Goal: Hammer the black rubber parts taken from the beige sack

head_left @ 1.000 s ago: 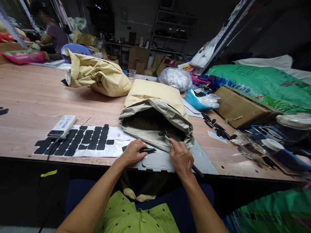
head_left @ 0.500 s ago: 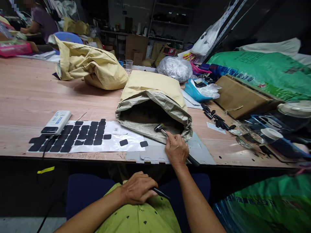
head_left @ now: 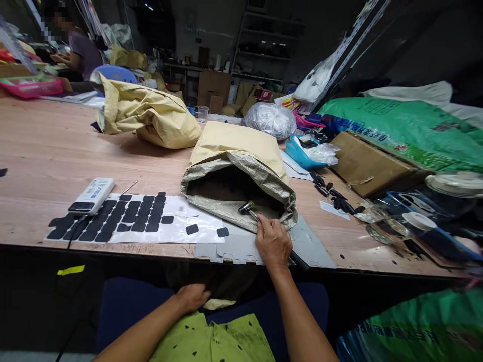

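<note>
Workshop, small-parts hand work by the look of it. Long wood-topped bench (head_left: 41, 161), surface marked along the front edge. Hammer (head_left: 252, 213) in the right hand (head_left: 274, 244), at the mouth of 1 of 2 tan sacks (head_left: 241, 140). Rounded black pads (head_left: 139, 221) in rows on a white sheet (head_left: 175, 235). Loose black parts (head_left: 341, 204) heaped to the right, near a cardboard carton (head_left: 368, 163) and a bulky green printed sack (head_left: 418, 120). Perforated metal upright (head_left: 349, 45) slanting above. Behind: dim room, open shelving (head_left: 264, 54), more boxes (head_left: 213, 85). Far left, 1 other person (head_left: 85, 53) seated near a pink tray (head_left: 33, 87).
</note>
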`<state>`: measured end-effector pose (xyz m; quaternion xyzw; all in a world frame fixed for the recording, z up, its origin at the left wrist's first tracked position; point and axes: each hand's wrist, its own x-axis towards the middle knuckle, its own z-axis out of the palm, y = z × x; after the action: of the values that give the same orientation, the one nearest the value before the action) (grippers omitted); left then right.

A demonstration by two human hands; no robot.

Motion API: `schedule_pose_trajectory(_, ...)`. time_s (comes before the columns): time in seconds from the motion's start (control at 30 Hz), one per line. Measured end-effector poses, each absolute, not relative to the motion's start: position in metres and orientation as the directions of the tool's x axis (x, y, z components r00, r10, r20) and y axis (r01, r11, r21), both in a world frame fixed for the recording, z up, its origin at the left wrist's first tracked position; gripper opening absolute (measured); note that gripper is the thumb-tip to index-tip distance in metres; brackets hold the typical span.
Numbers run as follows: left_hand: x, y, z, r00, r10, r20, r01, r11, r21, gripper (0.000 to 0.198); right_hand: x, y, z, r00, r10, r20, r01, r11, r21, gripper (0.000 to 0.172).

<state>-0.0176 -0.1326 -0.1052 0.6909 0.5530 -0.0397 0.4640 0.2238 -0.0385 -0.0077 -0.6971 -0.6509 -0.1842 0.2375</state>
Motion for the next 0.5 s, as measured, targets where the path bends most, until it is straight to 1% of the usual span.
schedule_pose_trajectory(0.07,-0.011,-0.134,-0.095,0.428,0.720,-0.546,0.810,-0.038,0.585,0.037,0.224,-0.038,-0.008,0.081,0.815,0.573,0.996,-0.039,-0.086,0.027)
schedule_pose_trajectory(0.1,-0.008,-0.135,-0.086,0.470,0.724,-0.505,0.792,-0.093,0.603,0.035,0.224,-0.038,-0.007,0.080,0.814,0.575,0.996,-0.039,-0.083,0.027)
schedule_pose_trajectory(0.17,-0.001,-0.137,-0.063,0.600,0.716,-0.356,0.692,-0.241,0.680,0.030,0.224,-0.038,-0.007,0.077,0.813,0.577,0.996,-0.040,-0.077,0.028)
schedule_pose_trajectory(0.23,0.007,-0.136,-0.033,0.732,0.659,-0.175,0.538,-0.402,0.741,0.025,0.224,-0.039,-0.007,0.073,0.813,0.577,0.997,-0.040,-0.071,0.027)
schedule_pose_trajectory(0.3,0.015,-0.127,-0.002,0.786,0.618,-0.018,0.409,-0.498,0.765,0.023,0.224,-0.039,-0.007,0.072,0.815,0.575,0.997,-0.038,-0.070,0.027)
schedule_pose_trajectory(0.37,0.022,-0.102,0.021,0.735,0.669,0.109,0.364,-0.526,0.769,0.024,0.224,-0.039,-0.007,0.074,0.817,0.572,0.996,-0.037,-0.077,0.028)
schedule_pose_trajectory(0.4,0.024,-0.084,0.030,0.660,0.734,0.161,0.394,-0.521,0.758,0.026,0.224,-0.039,-0.007,0.076,0.817,0.571,0.996,-0.036,-0.082,0.028)
schedule_pose_trajectory(0.47,0.024,-0.039,0.041,0.418,0.872,0.254,0.518,-0.459,0.722,0.024,0.224,-0.039,-0.007,0.076,0.816,0.574,0.996,-0.033,-0.086,0.028)
schedule_pose_trajectory(0.5,0.022,-0.014,0.043,0.315,0.905,0.286,0.584,-0.422,0.693,0.022,0.224,-0.039,-0.007,0.075,0.814,0.576,0.996,-0.031,-0.086,0.028)
